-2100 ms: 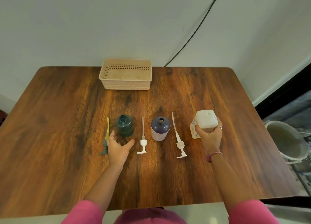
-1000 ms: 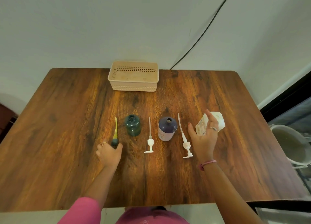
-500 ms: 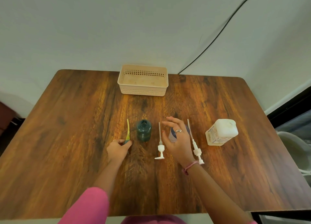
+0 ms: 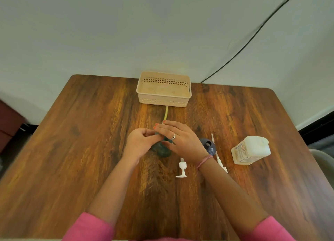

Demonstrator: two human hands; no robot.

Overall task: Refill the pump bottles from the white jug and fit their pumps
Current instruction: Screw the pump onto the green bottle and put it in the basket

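A: How do the hands sit?

B: Both meet over the green bottle (image 4: pixel 163 150) near the middle of the desk (image 4: pixel 72 150). The left hand (image 4: pixel 140 141) is curled, its grip pinched on the green pump (image 4: pixel 165 114), whose yellow-green tube sticks out past the fingertips toward the beige basket (image 4: pixel 163 88). The right hand (image 4: pixel 180 139) lies flatter, fingers spread across the pump from the other side, a ring on one finger and a pink band at the wrist. Whether its grip actually closes on the pump cannot be told; the fingers hide the contact.

A: And the other pieces?

B: The purple bottle (image 4: pixel 209 145) stands open just right of the right wrist. One white pump (image 4: pixel 182 168) lies on the desk in front of the bottles, a second white pump (image 4: pixel 219 161) partly under the right forearm. The white jug (image 4: pixel 251 150) stands well to the right, clear of both hands.

A: What differs from half a second ago?

B: Then the left hand held the green pump low on the desk left of the green bottle, and the right hand hovered over the purple bottle. Now the pump is lifted over the green bottle and the right hand has crossed over to join it. The jug, set down earlier, has not moved.
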